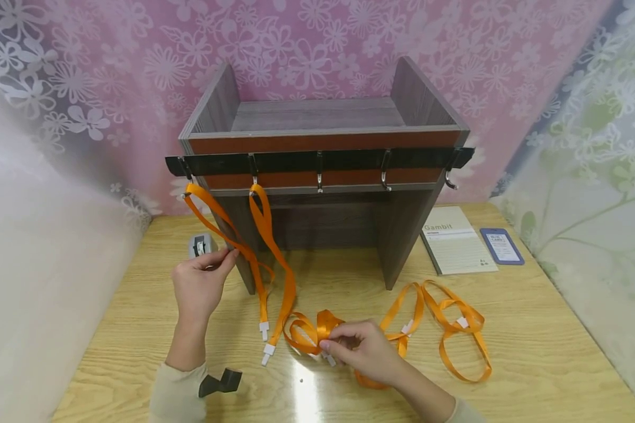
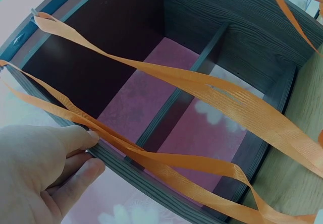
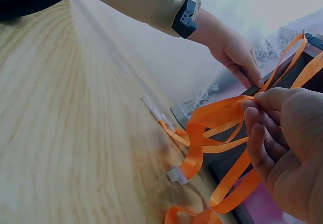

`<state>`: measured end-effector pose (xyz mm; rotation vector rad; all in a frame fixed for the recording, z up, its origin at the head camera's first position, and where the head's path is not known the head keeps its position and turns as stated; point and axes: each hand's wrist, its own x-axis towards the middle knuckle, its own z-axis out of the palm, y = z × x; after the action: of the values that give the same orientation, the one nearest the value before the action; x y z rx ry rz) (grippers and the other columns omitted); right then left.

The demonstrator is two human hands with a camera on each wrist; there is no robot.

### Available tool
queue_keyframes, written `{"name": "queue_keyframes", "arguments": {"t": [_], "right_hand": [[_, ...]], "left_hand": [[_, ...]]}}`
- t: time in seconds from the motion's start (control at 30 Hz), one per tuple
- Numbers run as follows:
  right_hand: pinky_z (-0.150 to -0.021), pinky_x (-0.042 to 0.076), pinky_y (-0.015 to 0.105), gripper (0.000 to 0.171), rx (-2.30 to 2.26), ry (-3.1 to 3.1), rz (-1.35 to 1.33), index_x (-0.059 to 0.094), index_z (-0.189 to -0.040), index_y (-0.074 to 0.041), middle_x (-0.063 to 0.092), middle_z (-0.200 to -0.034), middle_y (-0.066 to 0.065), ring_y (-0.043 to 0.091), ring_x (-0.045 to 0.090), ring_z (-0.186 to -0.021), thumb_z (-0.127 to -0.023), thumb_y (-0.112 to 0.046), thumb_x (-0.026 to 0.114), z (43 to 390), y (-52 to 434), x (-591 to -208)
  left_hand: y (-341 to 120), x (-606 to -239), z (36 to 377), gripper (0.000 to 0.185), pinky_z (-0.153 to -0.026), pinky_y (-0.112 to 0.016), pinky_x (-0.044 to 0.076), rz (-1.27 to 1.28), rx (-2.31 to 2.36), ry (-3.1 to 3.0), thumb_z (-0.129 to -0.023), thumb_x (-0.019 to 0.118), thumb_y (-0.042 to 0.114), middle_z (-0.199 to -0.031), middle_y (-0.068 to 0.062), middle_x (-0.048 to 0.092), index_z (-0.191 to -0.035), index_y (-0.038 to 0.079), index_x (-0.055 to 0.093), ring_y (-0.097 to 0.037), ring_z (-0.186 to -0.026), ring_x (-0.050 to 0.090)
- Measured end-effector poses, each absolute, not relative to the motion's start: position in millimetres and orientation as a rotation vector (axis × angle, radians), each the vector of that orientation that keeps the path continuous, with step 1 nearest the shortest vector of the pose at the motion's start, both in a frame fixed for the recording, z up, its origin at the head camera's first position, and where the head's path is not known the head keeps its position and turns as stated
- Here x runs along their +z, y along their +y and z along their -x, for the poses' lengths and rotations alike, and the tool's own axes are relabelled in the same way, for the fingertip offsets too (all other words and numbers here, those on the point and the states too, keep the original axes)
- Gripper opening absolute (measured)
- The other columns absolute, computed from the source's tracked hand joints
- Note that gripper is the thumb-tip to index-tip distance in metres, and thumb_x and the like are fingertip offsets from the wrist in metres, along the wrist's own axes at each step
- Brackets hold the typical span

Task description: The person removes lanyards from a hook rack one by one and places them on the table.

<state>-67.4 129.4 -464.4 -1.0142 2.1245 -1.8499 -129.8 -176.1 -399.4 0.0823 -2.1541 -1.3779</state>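
Observation:
A dark wooden shelf [image 1: 323, 126] carries a black hook rail [image 1: 349, 160]. Two orange lanyards hang from its left hooks; my left hand [image 1: 227, 254] pinches the leftmost hanging lanyard [image 1: 206, 220] beside the shelf's left leg. In the left wrist view my left hand's fingertips [image 2: 91, 138] press that strap [image 2: 116, 138] at the shelf edge. My right hand [image 1: 329, 341] grips a bunched orange lanyard [image 1: 309, 330] lying on the table. The right wrist view shows my right hand's fingers [image 3: 260, 128] curled around the lanyard's loops [image 3: 217, 115], its white clip [image 3: 177, 176] on the table.
More orange lanyards [image 1: 450, 323] lie tangled on the wooden table [image 1: 534, 352] to the right. A "Gambit" booklet [image 1: 455, 241] and a blue card holder [image 1: 501, 245] sit at the back right. A small grey object [image 1: 198, 242] stands behind my left hand. Three hooks [image 1: 385, 170] hang bare.

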Motion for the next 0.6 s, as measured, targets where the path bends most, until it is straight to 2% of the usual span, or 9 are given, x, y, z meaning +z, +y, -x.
{"name": "queue_keyframes", "arguments": {"t": [0.17,0.33,0.4,0.53,0.6], "right_hand": [[-0.047,0.054,0.024,0.012,-1.767,2.155,0.955,0.077,-0.094,-0.008,0.07,-0.07,0.015,0.014,0.061,-0.053,-0.097,-0.014,0.067,65.0,131.5,-467.6],[-0.046,0.052,0.022,0.018,-1.642,2.19,0.958,0.076,-0.09,-0.007,0.069,-0.068,0.013,-0.001,0.055,-0.055,-0.097,-0.021,0.068,62.6,133.8,-471.0],[-0.046,0.052,0.021,0.02,-1.594,2.201,0.955,0.076,-0.089,-0.008,0.068,-0.066,0.012,0.002,0.056,-0.053,-0.097,-0.024,0.067,62.1,134.3,-471.9],[-0.047,0.054,0.022,0.022,-1.517,2.22,0.897,0.077,-0.09,-0.008,0.071,-0.07,0.011,0.018,0.063,-0.053,-0.097,-0.028,0.068,62.1,135.2,-472.4],[-0.048,0.054,0.022,0.022,-1.477,2.229,0.872,0.078,-0.091,-0.009,0.073,-0.073,0.009,0.018,0.065,-0.054,-0.096,-0.028,0.069,61.8,136.4,-473.0]], "left_hand": [[-176.7,-400.5,130.5,0.014,-0.056,-0.008,0.052,-0.086,-1.363,-2.16,-0.083,0.082,0.012,-0.082,-0.018,0.076,-0.091,0.001,0.081,0.016,-0.064,0.061],[-176.1,-400.2,129.6,0.015,-0.056,-0.008,0.052,-0.089,-1.351,-2.172,-0.083,0.082,0.012,-0.083,-0.017,0.077,-0.092,0.001,0.081,0.017,-0.063,0.061],[-176.0,-400.0,129.2,0.015,-0.056,-0.008,0.052,-0.096,-1.356,-2.177,-0.084,0.082,0.013,-0.084,-0.017,0.077,-0.093,0.001,0.081,0.017,-0.063,0.061],[-176.1,-400.0,128.6,0.016,-0.056,-0.008,0.052,-0.111,-1.366,-2.179,-0.084,0.082,0.013,-0.085,-0.018,0.077,-0.093,0.001,0.081,0.017,-0.063,0.061],[-175.9,-400.5,128.8,0.015,-0.056,-0.008,0.052,-0.108,-1.372,-2.181,-0.085,0.081,0.013,-0.085,-0.018,0.077,-0.093,0.001,0.081,0.017,-0.063,0.061]]}}
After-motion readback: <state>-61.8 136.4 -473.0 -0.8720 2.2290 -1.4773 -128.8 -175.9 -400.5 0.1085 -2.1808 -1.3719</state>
